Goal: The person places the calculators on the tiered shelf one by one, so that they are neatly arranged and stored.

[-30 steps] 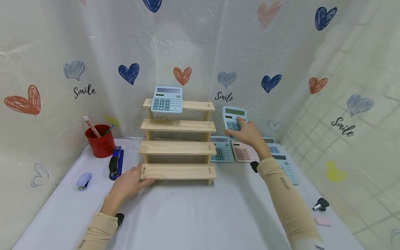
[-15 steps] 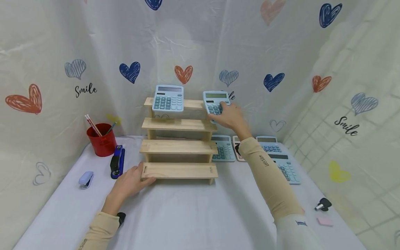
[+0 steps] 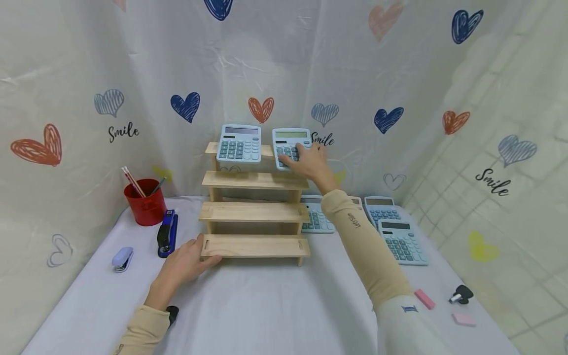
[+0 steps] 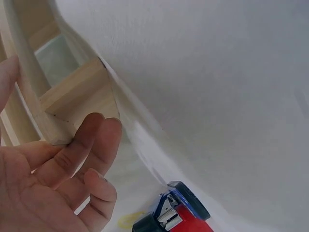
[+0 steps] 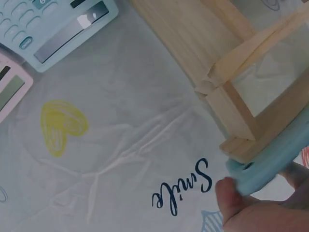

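Both half-closed: my right hand (image 3: 309, 161) pinches a calculator (image 3: 290, 140) high at the rack (image 3: 254, 212), my left hand (image 3: 184, 262) its lowest shelf (image 3: 256, 246).

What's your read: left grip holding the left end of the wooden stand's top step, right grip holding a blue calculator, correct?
Only the step is wrong: the left grip holds the left end of the bottom step, as the head view shows. The right grip does hold a blue calculator.
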### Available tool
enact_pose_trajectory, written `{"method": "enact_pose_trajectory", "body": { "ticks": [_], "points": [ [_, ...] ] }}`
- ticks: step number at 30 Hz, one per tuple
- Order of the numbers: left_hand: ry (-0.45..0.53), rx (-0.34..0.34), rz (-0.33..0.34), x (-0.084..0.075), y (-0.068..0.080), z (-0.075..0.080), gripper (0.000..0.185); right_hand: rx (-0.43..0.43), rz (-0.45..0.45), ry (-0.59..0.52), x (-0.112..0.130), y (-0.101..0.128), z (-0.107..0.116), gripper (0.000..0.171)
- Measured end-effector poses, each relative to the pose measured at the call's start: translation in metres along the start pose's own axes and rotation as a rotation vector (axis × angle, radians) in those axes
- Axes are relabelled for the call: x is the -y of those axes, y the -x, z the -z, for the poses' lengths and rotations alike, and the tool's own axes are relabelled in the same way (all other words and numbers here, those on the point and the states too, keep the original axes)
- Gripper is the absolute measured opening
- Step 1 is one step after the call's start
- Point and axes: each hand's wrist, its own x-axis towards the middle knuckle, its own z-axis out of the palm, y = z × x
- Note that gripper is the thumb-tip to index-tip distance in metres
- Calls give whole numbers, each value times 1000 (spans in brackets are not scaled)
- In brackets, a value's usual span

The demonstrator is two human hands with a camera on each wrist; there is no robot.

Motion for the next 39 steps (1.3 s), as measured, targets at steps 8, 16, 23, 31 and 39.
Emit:
{"method": "enact_pose_trajectory", "body": {
  "ticks": [8, 16, 23, 31, 39],
  "points": [
    [0, -8, 0, 0, 1, 0, 89, -2, 1, -18, 12, -2, -7, 86],
    [15, -7, -1, -1, 1, -1, 90, -23, -2, -48, 26, -8, -12, 85],
    [-3, -5, 15, -3, 3, -2, 93, -33, -16, -63, 30, -8, -16, 84],
    [-14, -21, 3, -5, 5, -1, 90, -69, -18, -135, 17, -2, -14, 79],
    [-8, -26, 1, -3, 5, 1, 90, -127, 1, -172, -25, 21, -13, 73]
  ]
}}
